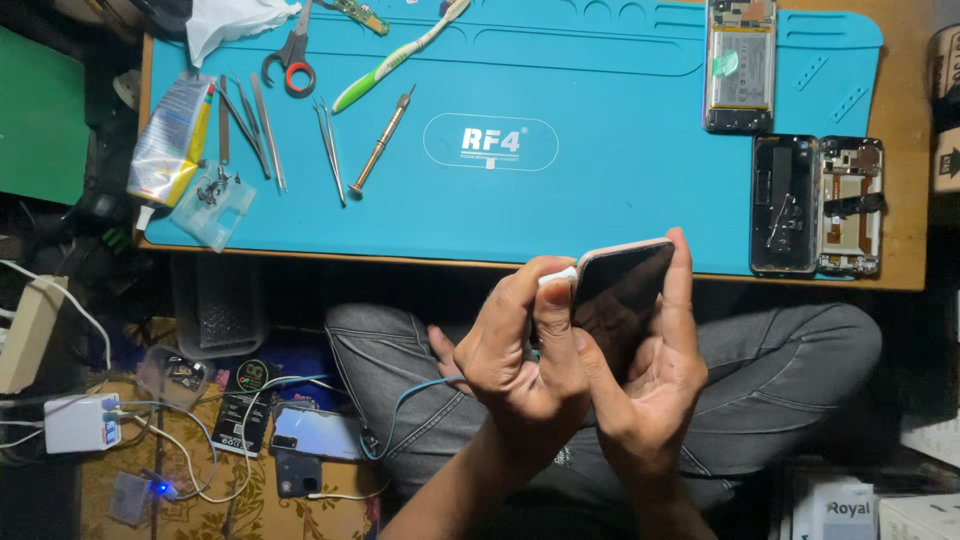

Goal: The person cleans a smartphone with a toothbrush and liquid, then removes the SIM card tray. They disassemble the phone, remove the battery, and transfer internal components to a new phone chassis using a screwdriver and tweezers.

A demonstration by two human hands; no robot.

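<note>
Both hands are raised over the lap, just below the near edge of the blue mat (600,150).

Right hand (650,385): palm up and tilted inward, cradling a phone (625,290) from behind. The fingers are curled round its right edge, the index extended up along the side to the top corner, and the thumb (590,365) lies across the lower left of the dark screen. The phone stands nearly upright, screen toward the camera, its pink rim showing at the top edge.

Left hand (520,350): closed in a loose fist, fingers folded, thumb and fingertips pinching a small white piece (557,277) against the phone's top left corner. What that piece is cannot be told.

Forearms converge from the bottom of the view and cross grey jeans (790,370).

On the mat, far from the phone: scissors (292,55), tweezers (330,150), a screwdriver (380,140) and a toothbrush (400,52) at its upper left. Three opened phones (815,205) lie at its right end.

A blue cable (410,395) runs left of the hands.
</note>
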